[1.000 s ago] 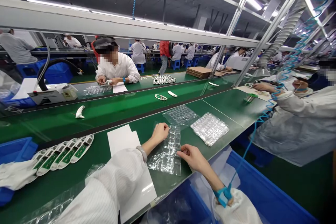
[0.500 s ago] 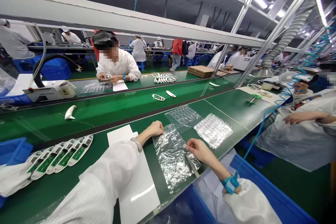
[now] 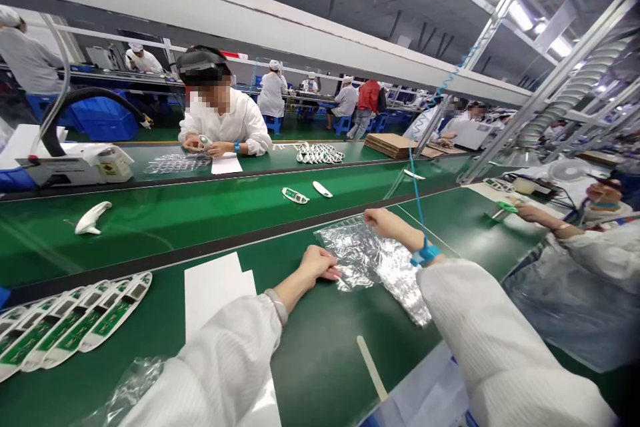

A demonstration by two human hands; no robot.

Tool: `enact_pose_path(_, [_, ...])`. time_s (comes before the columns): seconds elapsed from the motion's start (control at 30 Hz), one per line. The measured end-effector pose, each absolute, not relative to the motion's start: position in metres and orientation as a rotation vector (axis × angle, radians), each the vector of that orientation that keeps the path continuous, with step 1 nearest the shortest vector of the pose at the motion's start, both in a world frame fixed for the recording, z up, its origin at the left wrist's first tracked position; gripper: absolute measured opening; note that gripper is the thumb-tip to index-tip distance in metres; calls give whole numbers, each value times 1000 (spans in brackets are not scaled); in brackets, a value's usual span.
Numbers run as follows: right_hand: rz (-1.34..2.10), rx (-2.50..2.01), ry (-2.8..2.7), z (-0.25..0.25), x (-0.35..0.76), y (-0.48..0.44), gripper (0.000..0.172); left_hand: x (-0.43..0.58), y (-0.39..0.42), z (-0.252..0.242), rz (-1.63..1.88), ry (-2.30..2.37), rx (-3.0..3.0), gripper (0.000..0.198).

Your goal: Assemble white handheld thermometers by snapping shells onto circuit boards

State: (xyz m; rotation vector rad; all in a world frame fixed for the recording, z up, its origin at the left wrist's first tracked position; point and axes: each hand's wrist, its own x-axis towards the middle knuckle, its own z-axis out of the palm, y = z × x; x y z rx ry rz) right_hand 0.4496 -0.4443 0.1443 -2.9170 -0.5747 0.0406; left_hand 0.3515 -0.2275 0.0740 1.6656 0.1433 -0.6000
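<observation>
A crinkled clear plastic sheet (image 3: 356, 268) lies on the green workbench in front of me, overlapping a flat sheet with a grid pattern. My left hand (image 3: 319, 263) is closed at its near left edge, thumb and fingers pinched together. At the far edge is my right hand (image 3: 386, 222), its fingers curled down onto the plastic; the fingertips are partly hidden. Just right of the sheet, partly behind my right sleeve, sits a shiny pile of clear plastic packaging (image 3: 404, 280).
White paper sheets (image 3: 213, 293) lie left of my hands, beyond them a row of white shells with green circuit boards (image 3: 83, 320). A pale strip (image 3: 371, 367) is near the front edge. The conveyor (image 3: 240, 203) carries several white parts. Co-workers sit opposite and at right.
The clear plastic sheet has moved away from me, onto the gridded sheet. Both hands went forward with it, the right one farther, uncovering the bench and pale strip. The view has shifted slightly.
</observation>
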Motion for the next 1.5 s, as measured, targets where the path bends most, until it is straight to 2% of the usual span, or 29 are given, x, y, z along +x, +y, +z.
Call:
enact_pose_path(0.37, [63, -2951, -670, 97, 518, -429, 23, 386, -249, 66, -577, 162, 1721, 24])
enact_pose_path(0.6, [-243, -2919, -379, 86, 510, -451, 38, 388, -236, 67, -514, -24, 2037, 33])
enact_pose_path(0.77, [-311, -2944, -134, 70, 487, -480, 35, 367, -217, 66, -122, -374, 2284, 30])
enact_pose_path(0.97, [-238, -2938, -144, 59, 470, -480, 34, 353, -211, 54, -29, -800, 2375, 32])
enact_pose_path(1.1, [-315, -2861, -190, 74, 475, -446, 38, 339, -189, 58, -5, -803, 2438, 39])
enact_pose_path(1.27, [-234, -2754, -410, 78, 496, -346, 34, 314, -133, 72, 13, -648, 2555, 29])
enact_pose_path(1.37, [-155, -2764, -277, 75, 515, -294, 30, 322, -88, 78, 50, -471, 2639, 25])
enact_pose_path(1.5, [-40, -2778, 57, 71, 540, -261, 40, 370, -32, 86, 134, -196, 2744, 27])
